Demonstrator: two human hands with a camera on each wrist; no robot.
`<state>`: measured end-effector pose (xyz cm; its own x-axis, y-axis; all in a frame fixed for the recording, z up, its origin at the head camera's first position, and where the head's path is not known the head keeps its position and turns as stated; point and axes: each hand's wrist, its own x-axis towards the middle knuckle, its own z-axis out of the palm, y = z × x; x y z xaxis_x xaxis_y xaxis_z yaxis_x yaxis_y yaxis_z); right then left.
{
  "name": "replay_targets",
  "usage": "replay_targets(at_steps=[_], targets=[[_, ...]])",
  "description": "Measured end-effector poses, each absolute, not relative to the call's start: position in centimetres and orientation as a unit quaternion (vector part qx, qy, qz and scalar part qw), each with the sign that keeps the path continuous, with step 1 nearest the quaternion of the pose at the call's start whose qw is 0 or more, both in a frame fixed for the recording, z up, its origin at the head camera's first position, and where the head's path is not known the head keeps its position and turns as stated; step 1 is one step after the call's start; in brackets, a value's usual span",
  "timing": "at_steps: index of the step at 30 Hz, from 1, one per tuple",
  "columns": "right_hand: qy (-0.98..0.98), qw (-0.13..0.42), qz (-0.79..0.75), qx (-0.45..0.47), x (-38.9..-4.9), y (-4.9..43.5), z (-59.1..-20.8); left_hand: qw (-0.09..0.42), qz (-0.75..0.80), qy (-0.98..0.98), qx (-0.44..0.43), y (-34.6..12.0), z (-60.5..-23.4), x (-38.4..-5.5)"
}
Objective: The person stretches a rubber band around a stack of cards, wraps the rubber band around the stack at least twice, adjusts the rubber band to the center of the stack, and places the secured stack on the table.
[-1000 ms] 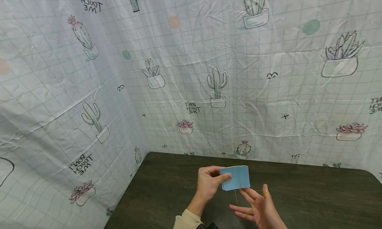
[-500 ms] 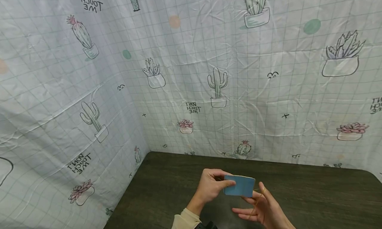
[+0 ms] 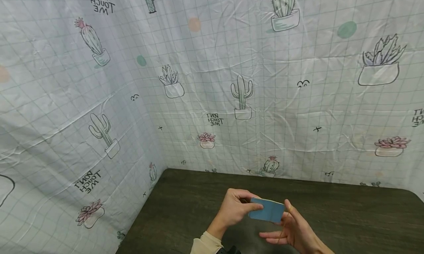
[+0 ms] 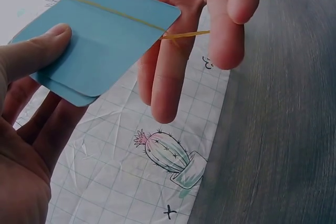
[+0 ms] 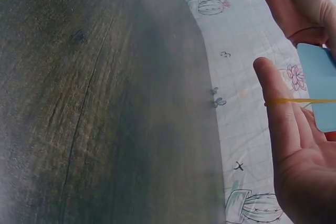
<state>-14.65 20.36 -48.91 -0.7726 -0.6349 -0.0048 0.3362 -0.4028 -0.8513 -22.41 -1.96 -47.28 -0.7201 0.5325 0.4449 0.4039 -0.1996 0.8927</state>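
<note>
A thin stack of light blue cards [image 3: 269, 210] is held up over the table by my left hand [image 3: 233, 209], thumb on the front face and fingers behind. In the left wrist view the cards [image 4: 110, 45] sit slightly out of line at one corner. A yellow rubber band [image 4: 118, 14] runs across their face and on to my right hand [image 3: 299, 230]. The right wrist view shows the rubber band [image 5: 294, 100] looped round an extended right digit and stretched toward the cards. My right fingers are spread and mostly straight beside and below the stack; some tips are hidden behind it.
A dark wood-grain table [image 3: 347, 217] lies beneath both hands. White cloth [image 3: 212, 62] printed with cacti and a grid hangs behind the table and along its left side.
The cards have moved slightly right and down and tilted in my left hand. My right hand has shifted right, its thumb now near the cards' right edge, and the band now crosses their face.
</note>
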Motion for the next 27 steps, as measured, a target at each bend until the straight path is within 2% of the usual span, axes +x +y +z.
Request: replay_targets(at_steps=[13, 22, 27], targets=[[0.467, 0.321, -0.808, -0.162, -15.3, 20.4, -48.4, 0.052, 0.669, 0.610, 0.421, -2.1, -47.2, -22.8], [0.524, 0.312, -0.786, -0.105, -15.2, 19.8, -47.7, 0.060, 0.666, 0.596, 0.444, -2.2, -47.4, -23.1], [0.519, 0.311, -0.786, -0.123, -15.3, 19.9, -47.8, 0.065, 0.660, 0.592, 0.458, -2.1, -47.3, -23.2]])
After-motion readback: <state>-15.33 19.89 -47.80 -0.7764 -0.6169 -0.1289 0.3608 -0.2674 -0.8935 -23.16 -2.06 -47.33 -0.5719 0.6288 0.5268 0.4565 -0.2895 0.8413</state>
